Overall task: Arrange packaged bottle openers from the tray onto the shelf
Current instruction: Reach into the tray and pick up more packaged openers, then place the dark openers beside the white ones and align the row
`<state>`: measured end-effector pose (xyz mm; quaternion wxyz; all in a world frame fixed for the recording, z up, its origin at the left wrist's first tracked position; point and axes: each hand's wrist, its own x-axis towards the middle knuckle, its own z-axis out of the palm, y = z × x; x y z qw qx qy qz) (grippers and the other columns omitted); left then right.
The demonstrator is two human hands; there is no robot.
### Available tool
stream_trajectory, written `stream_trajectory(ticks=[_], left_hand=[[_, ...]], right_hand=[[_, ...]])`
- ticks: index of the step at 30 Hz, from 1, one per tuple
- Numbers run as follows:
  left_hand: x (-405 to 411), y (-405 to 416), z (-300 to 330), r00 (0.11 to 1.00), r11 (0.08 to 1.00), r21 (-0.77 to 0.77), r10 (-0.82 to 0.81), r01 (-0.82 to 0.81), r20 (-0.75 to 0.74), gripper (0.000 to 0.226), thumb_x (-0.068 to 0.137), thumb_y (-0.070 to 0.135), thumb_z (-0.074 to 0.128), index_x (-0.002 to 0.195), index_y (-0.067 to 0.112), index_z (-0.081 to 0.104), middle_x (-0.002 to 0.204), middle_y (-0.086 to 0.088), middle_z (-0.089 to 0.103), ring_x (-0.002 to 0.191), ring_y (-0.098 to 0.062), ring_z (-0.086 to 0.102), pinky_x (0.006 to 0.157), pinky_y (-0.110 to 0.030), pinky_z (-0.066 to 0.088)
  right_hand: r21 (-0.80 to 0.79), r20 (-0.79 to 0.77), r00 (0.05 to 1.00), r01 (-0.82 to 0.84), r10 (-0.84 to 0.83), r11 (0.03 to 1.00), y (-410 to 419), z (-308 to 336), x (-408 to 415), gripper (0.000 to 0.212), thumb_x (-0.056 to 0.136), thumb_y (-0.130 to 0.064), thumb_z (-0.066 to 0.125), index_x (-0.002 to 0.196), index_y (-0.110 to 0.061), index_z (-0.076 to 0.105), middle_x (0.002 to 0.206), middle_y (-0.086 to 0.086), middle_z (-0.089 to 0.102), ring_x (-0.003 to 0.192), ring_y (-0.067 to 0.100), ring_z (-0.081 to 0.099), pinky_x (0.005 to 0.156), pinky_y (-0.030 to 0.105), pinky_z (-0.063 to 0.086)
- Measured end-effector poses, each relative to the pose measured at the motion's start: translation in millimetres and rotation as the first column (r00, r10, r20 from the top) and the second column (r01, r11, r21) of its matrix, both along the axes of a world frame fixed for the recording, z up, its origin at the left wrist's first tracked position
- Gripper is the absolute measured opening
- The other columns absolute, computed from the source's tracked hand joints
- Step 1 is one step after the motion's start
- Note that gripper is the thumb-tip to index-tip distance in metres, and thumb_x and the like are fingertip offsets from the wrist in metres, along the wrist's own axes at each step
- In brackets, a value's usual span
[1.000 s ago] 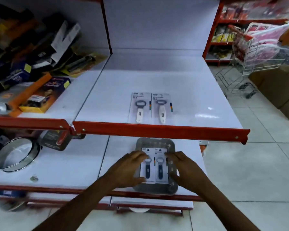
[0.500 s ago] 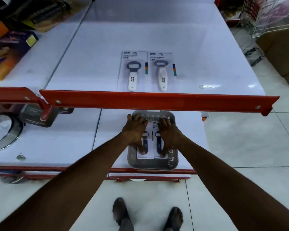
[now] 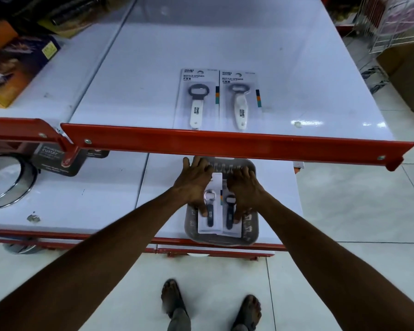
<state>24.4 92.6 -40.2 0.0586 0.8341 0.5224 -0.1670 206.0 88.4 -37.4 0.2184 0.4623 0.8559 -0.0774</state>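
Observation:
A grey tray point(image 3: 251, 231) sits on the lower shelf near its front edge, holding two carded bottle openers with dark handles. My left hand point(image 3: 194, 181) grips the left pack point(image 3: 210, 215), thumb on its card. My right hand point(image 3: 245, 189) grips the right pack point(image 3: 230, 215) the same way. Both hands reach under the upper shelf's red lip point(image 3: 225, 144). On the white upper shelf point(image 3: 153, 80) two packs with white-handled openers lie side by side: one at left point(image 3: 197, 99), one at right point(image 3: 240, 101).
Boxed goods point(image 3: 17, 65) crowd the upper shelf's left bay. A round metal sieve point(image 3: 7, 181) and a dark cutter pack point(image 3: 55, 161) lie on the lower shelf at left. A wire trolley point(image 3: 392, 22) and cardboard boxes point(image 3: 409, 72) stand at right. My feet point(image 3: 210, 304) are on the tiled floor.
The view tilted down and closer. My hands slid further along the two packs in the tray and closed on them, thumbs now over the cards.

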Motion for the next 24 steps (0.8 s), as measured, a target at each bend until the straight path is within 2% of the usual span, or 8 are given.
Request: stream_trajectory(ticks=[3, 5, 8, 10, 12, 14, 20, 24], left_hand=[[-6, -18, 17, 0.994, 0.997, 0.044, 0.059, -0.063, 0.092, 0.118, 0.05, 0.064, 0.089, 0.145, 0.017, 0.035, 0.15, -0.012, 0.04, 0.137, -0.034, 0.035, 0.112, -0.052, 0.033], [-13, -35, 28, 0.949, 0.984, -0.013, 0.173, -0.176, 0.264, 0.099, 0.062, 0.046, 0.091, 0.143, 0.017, 0.042, 0.144, -0.012, 0.055, 0.127, -0.033, 0.053, 0.105, -0.045, 0.045], [-27, -66, 44, 0.75, 0.934, -0.18, 0.356, -0.309, 0.558, 0.051, 0.077, 0.023, 0.086, 0.122, 0.018, 0.061, 0.122, -0.008, 0.073, 0.107, -0.03, 0.07, 0.089, -0.034, 0.057], [-37, -86, 58, 0.651, 0.925, -0.195, 0.369, -0.326, 0.664, 0.024, 0.084, 0.019, 0.08, 0.098, 0.029, 0.063, 0.101, 0.004, 0.075, 0.092, -0.017, 0.071, 0.078, -0.021, 0.055], [-45, -103, 81, 0.57, 0.927, -0.164, 0.341, -0.338, 0.747, 0.03, 0.086, 0.016, 0.077, 0.086, 0.041, 0.06, 0.085, 0.022, 0.071, 0.086, -0.003, 0.069, 0.074, -0.01, 0.051], [-53, -113, 108, 0.506, 0.927, -0.118, 0.297, -0.355, 0.81, 0.033, 0.084, 0.017, 0.079, 0.084, 0.045, 0.061, 0.084, 0.026, 0.071, 0.087, 0.004, 0.068, 0.075, -0.004, 0.05], [-57, -116, 206, 0.206, 0.928, -0.066, 0.15, -0.366, 0.967, 0.022, 0.081, 0.02, 0.079, 0.092, 0.034, 0.066, 0.084, 0.009, 0.079, 0.076, -0.008, 0.073, 0.067, -0.019, 0.056], [-45, -102, 253, 0.037, 0.935, -0.014, 0.029, -0.354, 0.999, 0.03, 0.078, 0.022, 0.077, 0.101, 0.033, 0.061, 0.059, 0.003, 0.067, 0.054, -0.014, 0.062, 0.06, -0.038, 0.059]], right_hand=[[-0.033, -0.09, 0.992, 0.089, -0.092, 0.995, 0, 13, 2, 0.123, 0.053, -0.061, 0.084, 0.149, -0.014, 0.024, 0.157, 0.012, 0.024, 0.146, 0.033, 0.021, 0.122, 0.045, 0.017], [-0.064, -0.22, 0.957, 0.181, -0.191, 0.981, -2, 28, 3, 0.121, 0.057, -0.047, 0.089, 0.149, -0.005, 0.022, 0.154, 0.019, 0.028, 0.143, 0.035, 0.027, 0.12, 0.039, 0.023], [-0.184, -0.452, 0.813, 0.318, -0.367, 0.93, -12, 56, 6, 0.064, 0.069, -0.012, 0.085, 0.123, 0.0, 0.053, 0.123, 0.019, 0.061, 0.117, 0.032, 0.06, 0.087, 0.018, 0.045], [-0.251, -0.527, 0.737, 0.34, -0.423, 0.906, -30, 79, 10, 0.043, 0.073, -0.001, 0.078, 0.11, -0.01, 0.056, 0.109, 0.01, 0.064, 0.099, 0.022, 0.065, 0.075, 0.018, 0.051], [-0.266, -0.613, 0.656, 0.353, -0.44, 0.897, -51, 107, 14, 0.039, 0.076, -0.001, 0.076, 0.101, -0.023, 0.057, 0.1, -0.005, 0.063, 0.09, 0.008, 0.062, 0.073, 0.011, 0.049], [-0.238, -0.705, 0.579, 0.352, -0.41, 0.905, -69, 138, 16, 0.035, 0.078, -0.001, 0.073, 0.091, -0.031, 0.061, 0.089, -0.018, 0.063, 0.083, -0.001, 0.061, 0.066, 0.003, 0.045], [-0.137, -0.887, 0.379, 0.33, -0.264, 0.934, -96, 238, 25, 0.035, 0.075, 0.001, 0.077, 0.078, -0.033, 0.068, 0.076, -0.019, 0.071, 0.067, -0.006, 0.066, 0.053, 0.013, 0.052], [-0.04, -0.964, 0.225, 0.394, -0.139, 0.918, -83, 297, 36, 0.032, 0.074, -0.008, 0.082, 0.084, -0.037, 0.071, 0.083, -0.023, 0.074, 0.071, 0.002, 0.07, 0.062, 0.012, 0.056]])
